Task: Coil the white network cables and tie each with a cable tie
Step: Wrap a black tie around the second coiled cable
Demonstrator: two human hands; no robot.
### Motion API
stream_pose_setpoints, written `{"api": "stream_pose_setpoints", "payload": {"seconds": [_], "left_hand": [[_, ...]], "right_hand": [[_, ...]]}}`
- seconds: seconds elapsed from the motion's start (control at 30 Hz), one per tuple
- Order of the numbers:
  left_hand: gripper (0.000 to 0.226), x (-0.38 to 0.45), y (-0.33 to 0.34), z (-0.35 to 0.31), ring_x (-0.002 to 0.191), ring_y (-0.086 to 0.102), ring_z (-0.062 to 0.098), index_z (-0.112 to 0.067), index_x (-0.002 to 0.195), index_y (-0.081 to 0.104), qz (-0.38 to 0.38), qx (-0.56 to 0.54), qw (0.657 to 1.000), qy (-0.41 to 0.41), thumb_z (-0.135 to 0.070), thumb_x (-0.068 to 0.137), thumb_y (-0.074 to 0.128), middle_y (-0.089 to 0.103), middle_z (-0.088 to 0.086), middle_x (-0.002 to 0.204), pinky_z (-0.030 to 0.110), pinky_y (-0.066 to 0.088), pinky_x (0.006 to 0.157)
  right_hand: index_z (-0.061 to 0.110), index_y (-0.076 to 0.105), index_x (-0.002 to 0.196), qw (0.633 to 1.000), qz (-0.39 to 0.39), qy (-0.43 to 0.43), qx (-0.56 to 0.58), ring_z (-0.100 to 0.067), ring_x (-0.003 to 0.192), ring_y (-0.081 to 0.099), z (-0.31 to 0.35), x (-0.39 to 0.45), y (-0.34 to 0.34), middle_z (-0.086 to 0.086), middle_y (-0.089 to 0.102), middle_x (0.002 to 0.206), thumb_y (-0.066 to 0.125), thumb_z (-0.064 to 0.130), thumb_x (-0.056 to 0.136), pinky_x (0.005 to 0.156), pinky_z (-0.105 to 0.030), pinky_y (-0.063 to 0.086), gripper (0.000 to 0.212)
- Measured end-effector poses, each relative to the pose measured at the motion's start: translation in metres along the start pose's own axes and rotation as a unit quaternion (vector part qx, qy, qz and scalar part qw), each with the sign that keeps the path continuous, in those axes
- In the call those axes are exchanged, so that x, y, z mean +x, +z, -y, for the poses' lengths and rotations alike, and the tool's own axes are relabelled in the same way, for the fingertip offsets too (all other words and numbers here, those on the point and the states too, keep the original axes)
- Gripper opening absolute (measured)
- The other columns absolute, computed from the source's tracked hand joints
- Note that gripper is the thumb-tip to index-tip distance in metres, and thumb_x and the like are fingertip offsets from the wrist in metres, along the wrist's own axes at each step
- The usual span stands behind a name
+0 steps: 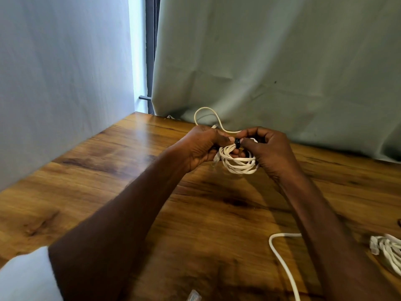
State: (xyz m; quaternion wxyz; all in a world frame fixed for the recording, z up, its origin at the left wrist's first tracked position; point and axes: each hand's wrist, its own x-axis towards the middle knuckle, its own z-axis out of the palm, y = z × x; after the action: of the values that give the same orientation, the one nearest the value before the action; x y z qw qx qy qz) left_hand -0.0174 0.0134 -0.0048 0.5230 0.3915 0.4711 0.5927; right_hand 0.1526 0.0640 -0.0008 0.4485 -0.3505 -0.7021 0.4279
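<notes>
Holding: both hands grip one coiled white network cable (237, 160) above the wooden table (108, 170), near its far edge.
Left hand (200, 147): fingers curled round the coil's left side, thumb pressed against a black cable tie (237, 143).
Right hand (270, 149): thumb and forefinger pinching the tie at the coil's top.
Loose end: a loop (208, 115) rises behind the hands before the green curtain (271, 61).
Hard to see: the tie's fastening, hidden by fingertips.
Around: another white cable (282, 263) passes under the right forearm; a bundled cable (388, 249) is cut off at the right edge.
</notes>
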Motion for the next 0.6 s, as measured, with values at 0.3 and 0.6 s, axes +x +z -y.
{"api": "stream_pose_setpoints", "payload": {"seconds": [0.3,0.6], "left_hand": [[0.023,0.007,-0.007,-0.002,0.082,0.076,0.023,0.005,0.116,0.072,-0.028,0.016,0.999,0.012,-0.002,0.094,0.073,0.078,0.016,0.095,0.033,0.065,0.074],[0.017,0.007,-0.004,-0.001,0.072,0.075,0.02,0.004,0.109,0.074,-0.045,0.048,0.998,0.016,0.0,0.092,0.074,0.077,0.012,0.086,0.028,0.063,0.064]], "right_hand": [[0.009,0.079,0.102,0.998,-0.021,0.014,0.057,-0.025,0.082,0.078,-0.006,0.002,0.003,-0.008,0.08,0.092,0.071,0.006,0.094,0.075,-0.033,0.064,0.012],[0.006,0.077,0.104,0.999,0.009,0.024,0.048,-0.034,0.084,0.075,-0.015,0.008,-0.002,-0.015,0.079,0.096,0.07,0.002,0.094,0.082,-0.043,0.063,0.013]]}}
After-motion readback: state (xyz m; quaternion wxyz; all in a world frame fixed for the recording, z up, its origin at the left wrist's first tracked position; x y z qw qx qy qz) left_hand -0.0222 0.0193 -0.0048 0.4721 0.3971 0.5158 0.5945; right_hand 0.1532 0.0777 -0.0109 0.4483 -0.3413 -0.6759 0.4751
